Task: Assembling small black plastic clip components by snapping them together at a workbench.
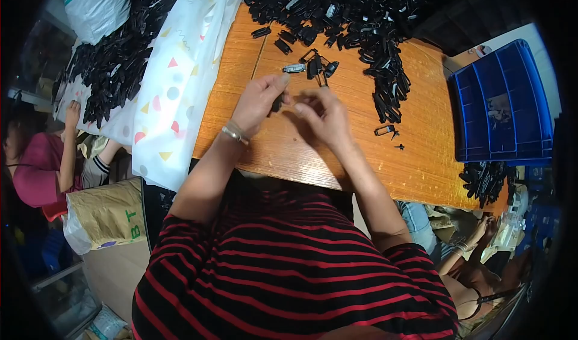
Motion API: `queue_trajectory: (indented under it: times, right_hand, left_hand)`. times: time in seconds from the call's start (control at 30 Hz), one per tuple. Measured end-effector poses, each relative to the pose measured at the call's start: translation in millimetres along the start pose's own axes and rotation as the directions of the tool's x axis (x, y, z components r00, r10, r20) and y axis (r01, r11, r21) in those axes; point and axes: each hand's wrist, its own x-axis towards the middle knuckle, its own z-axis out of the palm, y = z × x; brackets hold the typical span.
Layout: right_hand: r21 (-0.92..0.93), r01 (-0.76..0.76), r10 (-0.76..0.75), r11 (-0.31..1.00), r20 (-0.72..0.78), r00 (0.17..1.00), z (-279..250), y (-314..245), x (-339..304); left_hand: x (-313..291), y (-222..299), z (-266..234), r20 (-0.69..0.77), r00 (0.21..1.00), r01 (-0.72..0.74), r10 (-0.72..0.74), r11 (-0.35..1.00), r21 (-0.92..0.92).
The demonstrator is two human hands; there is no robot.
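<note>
Over the near part of the wooden table, my left hand [262, 104] is closed on a small black plastic piece [276, 104], mostly hidden by the fingers. My right hand [327, 118] is close beside it on the right, thumb and forefinger bent and apart, with nothing visible between them. Just beyond the hands lies a small cluster of black plastic parts [312, 69], some shaped like open frames. One part with a silvery-grey face [294, 68] lies at the left of that cluster.
Black plastic parts are heaped along the table's [415, 159] far side [337, 6], with a strip [385, 81] running nearer on the right. A loose frame [384, 130] lies below it. A blue crate [503, 102] stands right; patterned white sheeting [174, 93] covers the left. Other people sit at both sides.
</note>
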Motion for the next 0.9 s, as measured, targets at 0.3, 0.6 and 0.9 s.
queue_trajectory:
  times: [0.3,0.6,0.9]
  right_hand:
    - [-0.539,-0.134,0.084,0.832,-0.116,0.99,-12,15,29]
    - [-0.388,-0.085,0.051,0.918,-0.099,0.994,-32,16,15]
    - [-0.48,-0.186,0.135,0.857,-0.14,0.981,-33,14,9]
  left_hand:
    - [68,8,14,0.047,0.89,-0.208,0.454,0.312,0.927]
    - [58,6,9,0.16,0.916,-0.25,0.367,0.213,0.944]
    - [43,-17,1,0.052,0.899,-0.34,0.434,0.619,0.708]
